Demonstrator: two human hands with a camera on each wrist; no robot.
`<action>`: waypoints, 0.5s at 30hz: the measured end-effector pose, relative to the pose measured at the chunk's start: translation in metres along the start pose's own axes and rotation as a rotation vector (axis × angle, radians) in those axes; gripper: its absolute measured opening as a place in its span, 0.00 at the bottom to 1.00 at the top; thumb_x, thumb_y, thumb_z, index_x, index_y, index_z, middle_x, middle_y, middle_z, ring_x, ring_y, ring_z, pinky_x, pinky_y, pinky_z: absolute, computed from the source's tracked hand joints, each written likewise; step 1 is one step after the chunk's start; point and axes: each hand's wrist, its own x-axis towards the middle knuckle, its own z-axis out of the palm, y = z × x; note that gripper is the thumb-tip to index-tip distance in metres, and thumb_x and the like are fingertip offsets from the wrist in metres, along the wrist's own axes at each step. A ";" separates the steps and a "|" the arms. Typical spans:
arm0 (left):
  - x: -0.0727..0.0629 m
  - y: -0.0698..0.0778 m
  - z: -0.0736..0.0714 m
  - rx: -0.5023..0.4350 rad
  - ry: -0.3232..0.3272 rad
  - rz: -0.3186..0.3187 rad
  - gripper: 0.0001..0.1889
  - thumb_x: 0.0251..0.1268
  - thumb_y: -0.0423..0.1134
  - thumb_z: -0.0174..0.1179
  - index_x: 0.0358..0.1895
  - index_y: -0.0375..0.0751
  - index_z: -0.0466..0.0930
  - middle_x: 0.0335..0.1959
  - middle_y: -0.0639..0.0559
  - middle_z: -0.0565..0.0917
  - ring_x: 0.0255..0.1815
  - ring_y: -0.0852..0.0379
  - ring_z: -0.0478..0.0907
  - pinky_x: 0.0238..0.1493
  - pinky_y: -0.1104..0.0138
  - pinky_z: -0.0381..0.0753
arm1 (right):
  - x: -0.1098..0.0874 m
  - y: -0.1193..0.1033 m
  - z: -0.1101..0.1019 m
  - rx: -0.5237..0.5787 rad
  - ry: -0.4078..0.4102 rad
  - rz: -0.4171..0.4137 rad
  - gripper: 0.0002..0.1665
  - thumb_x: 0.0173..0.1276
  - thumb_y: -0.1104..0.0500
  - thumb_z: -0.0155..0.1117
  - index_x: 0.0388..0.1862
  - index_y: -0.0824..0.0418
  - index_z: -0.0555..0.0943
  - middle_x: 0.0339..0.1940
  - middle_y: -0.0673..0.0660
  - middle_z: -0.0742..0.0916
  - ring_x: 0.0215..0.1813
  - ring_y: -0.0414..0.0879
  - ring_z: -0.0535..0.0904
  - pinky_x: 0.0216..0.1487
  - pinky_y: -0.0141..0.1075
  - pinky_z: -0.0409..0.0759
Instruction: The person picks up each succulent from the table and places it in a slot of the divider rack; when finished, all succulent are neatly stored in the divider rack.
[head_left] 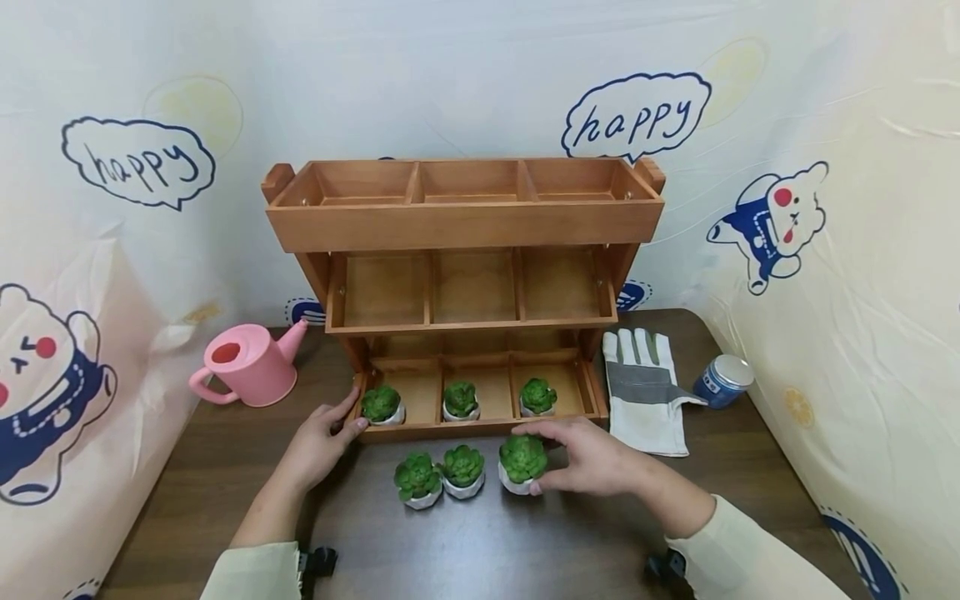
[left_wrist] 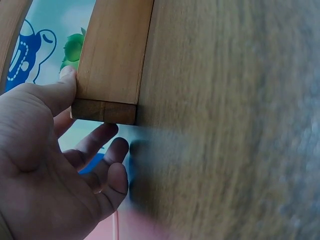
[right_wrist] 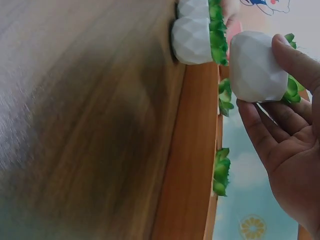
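My right hand [head_left: 592,457] holds a potted succulent [head_left: 522,458] by its white faceted pot [right_wrist: 257,67], thumb on one side and fingers on the other. The pot is off the table, in front of the wooden shelf's bottom tier. My left hand [head_left: 318,442] grips the front left corner of the three-tier wooden shelf [head_left: 465,229], its thumb at the top edge of the bottom tray [left_wrist: 117,55]. Two more potted succulents, a left one [head_left: 417,479] and a right one [head_left: 462,469], stand side by side on the table before the shelf.
In the bottom tier, each compartment has a potted succulent: left [head_left: 381,405], middle [head_left: 461,401] and right [head_left: 537,397]. A pink watering can [head_left: 251,367] stands left of the shelf. To the right lie white-and-grey gloves [head_left: 647,392] beside a blue can [head_left: 723,382].
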 end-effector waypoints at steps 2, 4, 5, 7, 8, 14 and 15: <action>0.000 0.000 0.000 -0.003 -0.002 -0.012 0.39 0.74 0.66 0.56 0.82 0.59 0.58 0.51 0.43 0.76 0.48 0.44 0.74 0.52 0.50 0.76 | 0.000 0.000 -0.003 0.002 0.008 -0.008 0.42 0.62 0.44 0.80 0.73 0.51 0.76 0.59 0.45 0.87 0.55 0.38 0.83 0.59 0.44 0.82; 0.000 0.000 -0.001 -0.006 -0.006 -0.017 0.39 0.73 0.66 0.56 0.82 0.58 0.58 0.52 0.43 0.76 0.48 0.45 0.74 0.51 0.50 0.76 | 0.000 0.000 -0.007 0.011 0.013 -0.010 0.41 0.63 0.45 0.80 0.73 0.51 0.76 0.55 0.44 0.88 0.52 0.38 0.84 0.56 0.44 0.83; 0.000 -0.001 -0.001 -0.007 -0.008 -0.018 0.40 0.73 0.67 0.56 0.82 0.58 0.58 0.52 0.43 0.76 0.48 0.45 0.74 0.51 0.51 0.75 | 0.000 0.000 -0.009 0.010 0.018 -0.011 0.41 0.63 0.44 0.80 0.73 0.51 0.76 0.54 0.44 0.88 0.51 0.38 0.84 0.55 0.43 0.83; 0.001 -0.001 -0.001 -0.006 -0.008 -0.021 0.40 0.73 0.67 0.56 0.82 0.58 0.58 0.51 0.43 0.76 0.48 0.45 0.74 0.50 0.51 0.75 | 0.000 -0.001 -0.013 0.011 0.030 -0.014 0.41 0.63 0.44 0.80 0.73 0.51 0.76 0.54 0.43 0.88 0.51 0.38 0.84 0.55 0.44 0.83; 0.001 -0.001 0.000 -0.006 -0.008 -0.023 0.40 0.73 0.67 0.56 0.82 0.59 0.58 0.51 0.43 0.76 0.48 0.45 0.73 0.50 0.52 0.75 | 0.000 -0.001 -0.015 0.006 0.037 -0.016 0.41 0.63 0.44 0.80 0.72 0.51 0.76 0.54 0.43 0.88 0.51 0.38 0.84 0.55 0.43 0.83; 0.003 -0.002 0.000 -0.002 -0.008 -0.025 0.40 0.72 0.66 0.57 0.82 0.59 0.58 0.50 0.43 0.76 0.47 0.45 0.73 0.48 0.54 0.73 | 0.002 -0.003 -0.031 0.009 0.071 -0.008 0.41 0.61 0.44 0.81 0.72 0.50 0.76 0.56 0.44 0.87 0.52 0.38 0.84 0.56 0.44 0.83; 0.003 -0.001 0.000 -0.002 -0.008 -0.024 0.40 0.73 0.66 0.57 0.82 0.59 0.58 0.50 0.43 0.76 0.47 0.45 0.73 0.48 0.54 0.74 | 0.002 -0.004 -0.033 0.015 0.075 -0.006 0.41 0.61 0.44 0.81 0.72 0.50 0.76 0.56 0.44 0.87 0.51 0.39 0.84 0.55 0.43 0.84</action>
